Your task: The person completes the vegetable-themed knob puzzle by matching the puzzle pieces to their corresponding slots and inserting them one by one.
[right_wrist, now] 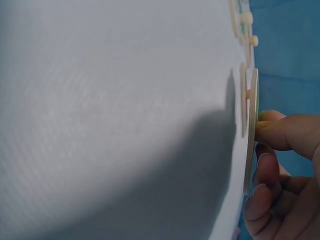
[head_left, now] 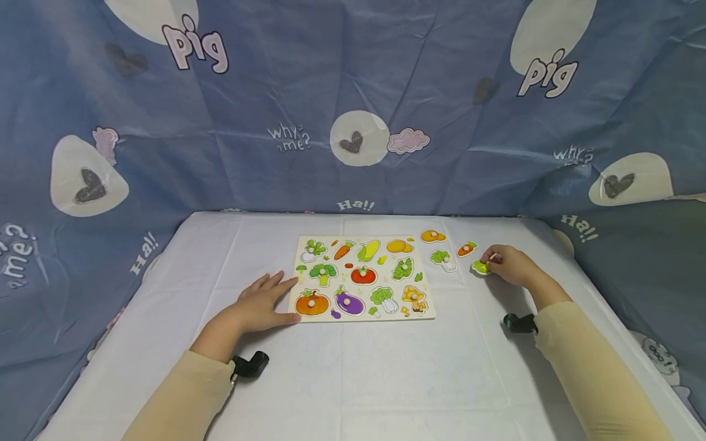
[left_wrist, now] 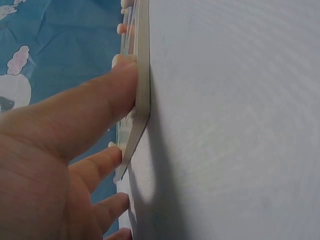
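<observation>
My right hand [head_left: 510, 264] pinches a green puzzle piece [head_left: 480, 267] between thumb and fingertips, right of the puzzle board [head_left: 336, 318]. In the right wrist view that thin piece [right_wrist: 251, 150] is seen edge-on; whether it touches the table cannot be told. My left hand [head_left: 263, 303] has its fingers spread, thumb and a finger touching the board's left edge. Seen from the left wrist, the thumb [left_wrist: 100, 97] rests against the board's edge [left_wrist: 143, 75]. The board carries knobbed vegetable pieces, among them a pumpkin [head_left: 312, 304], an eggplant [head_left: 350, 302] and a tomato [head_left: 364, 276].
Between the board and my right hand lie a potato piece [head_left: 432, 236], a leafy cabbage piece [head_left: 443, 261] and a carrot piece [head_left: 467, 248]. A white cloth [head_left: 386, 380] covers the table. Behind it hangs a blue printed curtain [head_left: 309, 73].
</observation>
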Action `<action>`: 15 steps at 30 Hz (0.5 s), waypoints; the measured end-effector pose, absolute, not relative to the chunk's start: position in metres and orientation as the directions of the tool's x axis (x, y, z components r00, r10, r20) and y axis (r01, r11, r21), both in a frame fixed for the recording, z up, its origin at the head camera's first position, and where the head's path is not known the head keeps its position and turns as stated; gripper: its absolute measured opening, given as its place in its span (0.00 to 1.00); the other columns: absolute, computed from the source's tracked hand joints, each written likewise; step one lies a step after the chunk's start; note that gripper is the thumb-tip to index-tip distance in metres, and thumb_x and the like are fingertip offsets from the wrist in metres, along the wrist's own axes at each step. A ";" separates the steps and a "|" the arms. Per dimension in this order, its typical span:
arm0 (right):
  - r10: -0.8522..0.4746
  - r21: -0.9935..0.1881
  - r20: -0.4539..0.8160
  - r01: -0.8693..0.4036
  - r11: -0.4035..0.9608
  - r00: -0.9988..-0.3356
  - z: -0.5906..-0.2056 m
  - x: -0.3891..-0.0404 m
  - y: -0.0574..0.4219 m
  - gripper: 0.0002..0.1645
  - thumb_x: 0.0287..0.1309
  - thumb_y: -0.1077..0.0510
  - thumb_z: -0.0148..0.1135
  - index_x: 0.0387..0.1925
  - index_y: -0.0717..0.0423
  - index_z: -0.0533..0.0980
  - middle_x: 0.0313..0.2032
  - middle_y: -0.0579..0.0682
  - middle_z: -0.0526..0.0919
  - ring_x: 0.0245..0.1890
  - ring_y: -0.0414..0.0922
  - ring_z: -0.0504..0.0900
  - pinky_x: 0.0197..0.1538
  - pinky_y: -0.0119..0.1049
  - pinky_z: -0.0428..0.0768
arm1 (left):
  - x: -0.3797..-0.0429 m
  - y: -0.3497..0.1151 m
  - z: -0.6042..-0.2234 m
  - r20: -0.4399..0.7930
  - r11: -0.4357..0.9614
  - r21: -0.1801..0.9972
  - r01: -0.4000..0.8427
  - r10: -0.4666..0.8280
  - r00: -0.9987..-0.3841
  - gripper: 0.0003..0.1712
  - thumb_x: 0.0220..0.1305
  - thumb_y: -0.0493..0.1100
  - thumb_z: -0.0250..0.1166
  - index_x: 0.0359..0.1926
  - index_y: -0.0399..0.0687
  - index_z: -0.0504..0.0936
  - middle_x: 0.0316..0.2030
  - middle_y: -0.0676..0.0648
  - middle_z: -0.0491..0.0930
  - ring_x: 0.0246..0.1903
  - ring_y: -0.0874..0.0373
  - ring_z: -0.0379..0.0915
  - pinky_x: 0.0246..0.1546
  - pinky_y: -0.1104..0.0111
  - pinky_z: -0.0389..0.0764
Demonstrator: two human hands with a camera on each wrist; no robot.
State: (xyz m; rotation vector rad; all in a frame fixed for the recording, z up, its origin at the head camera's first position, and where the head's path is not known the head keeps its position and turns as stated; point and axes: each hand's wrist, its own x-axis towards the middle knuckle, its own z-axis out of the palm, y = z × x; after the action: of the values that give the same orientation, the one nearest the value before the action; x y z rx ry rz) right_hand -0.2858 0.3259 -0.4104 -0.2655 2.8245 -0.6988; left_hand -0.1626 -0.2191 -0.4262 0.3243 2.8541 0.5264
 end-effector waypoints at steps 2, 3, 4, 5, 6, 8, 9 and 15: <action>-0.230 -0.487 -0.162 -0.125 0.865 -0.960 -0.408 -0.284 0.324 0.05 0.68 0.64 0.57 0.43 0.62 0.77 0.37 0.56 0.78 0.38 0.52 0.73 0.40 0.43 0.72 | -0.163 -0.219 -0.426 -0.172 0.911 0.372 0.178 0.256 -0.951 0.53 0.56 0.68 0.68 0.76 0.49 0.62 0.75 0.32 0.52 0.73 0.27 0.42 0.66 0.30 0.48; -0.231 -0.492 -0.159 -0.126 0.862 -0.960 -0.408 -0.283 0.323 0.05 0.67 0.64 0.58 0.42 0.61 0.77 0.38 0.56 0.79 0.38 0.52 0.73 0.40 0.43 0.72 | -0.163 -0.219 -0.426 -0.172 0.911 0.371 0.179 0.257 -0.951 0.53 0.56 0.68 0.68 0.76 0.49 0.62 0.75 0.32 0.52 0.73 0.27 0.42 0.66 0.30 0.48; -0.234 -0.498 -0.158 -0.127 0.858 -0.959 -0.407 -0.282 0.321 0.05 0.67 0.64 0.58 0.42 0.61 0.77 0.39 0.56 0.79 0.39 0.52 0.73 0.40 0.43 0.73 | -0.163 -0.219 -0.427 -0.172 0.911 0.371 0.179 0.257 -0.951 0.53 0.56 0.68 0.68 0.76 0.49 0.62 0.75 0.32 0.52 0.73 0.27 0.42 0.66 0.30 0.48; -0.237 -0.506 -0.158 -0.127 0.853 -0.959 -0.405 -0.281 0.320 0.05 0.67 0.64 0.58 0.42 0.61 0.77 0.39 0.57 0.79 0.39 0.52 0.74 0.40 0.43 0.73 | -0.163 -0.219 -0.427 -0.171 0.911 0.372 0.179 0.257 -0.951 0.53 0.56 0.68 0.68 0.76 0.49 0.62 0.75 0.32 0.52 0.73 0.27 0.42 0.67 0.30 0.48; -0.241 -0.511 -0.156 -0.131 0.850 -0.958 -0.405 -0.280 0.319 0.05 0.67 0.64 0.58 0.42 0.61 0.77 0.40 0.57 0.80 0.40 0.52 0.74 0.41 0.43 0.73 | -0.163 -0.219 -0.427 -0.171 0.910 0.373 0.179 0.257 -0.951 0.53 0.56 0.68 0.68 0.76 0.49 0.62 0.75 0.32 0.52 0.73 0.27 0.42 0.67 0.30 0.48; -0.247 -0.515 -0.153 -0.136 0.847 -0.957 -0.403 -0.278 0.315 0.04 0.67 0.64 0.59 0.42 0.60 0.77 0.42 0.58 0.80 0.41 0.52 0.74 0.42 0.44 0.74 | -0.163 -0.219 -0.428 -0.171 0.910 0.375 0.178 0.257 -0.951 0.53 0.56 0.68 0.68 0.76 0.49 0.62 0.75 0.32 0.52 0.73 0.27 0.42 0.67 0.30 0.48; -0.253 -0.518 -0.155 -0.139 0.844 -0.955 -0.401 -0.277 0.314 0.04 0.67 0.64 0.59 0.42 0.60 0.77 0.42 0.58 0.80 0.41 0.52 0.74 0.42 0.44 0.74 | -0.163 -0.219 -0.428 -0.171 0.910 0.374 0.178 0.257 -0.951 0.53 0.56 0.68 0.68 0.76 0.49 0.62 0.75 0.32 0.52 0.73 0.27 0.42 0.67 0.30 0.48; -0.296 -0.515 -0.145 -0.183 0.837 -0.944 -0.391 -0.271 0.303 0.05 0.68 0.63 0.59 0.43 0.59 0.77 0.37 0.54 0.78 0.37 0.50 0.72 0.38 0.42 0.72 | -0.163 -0.219 -0.429 -0.174 0.912 0.368 0.180 0.258 -0.950 0.53 0.56 0.68 0.68 0.76 0.49 0.62 0.75 0.32 0.52 0.73 0.27 0.42 0.66 0.30 0.48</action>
State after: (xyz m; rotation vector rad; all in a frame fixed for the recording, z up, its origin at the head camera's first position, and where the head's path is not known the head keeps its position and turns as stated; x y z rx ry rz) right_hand -0.2713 0.3034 -0.3913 -0.3698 2.7977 -0.7527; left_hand -0.1634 -0.2193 -0.4291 0.3311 2.8553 0.5194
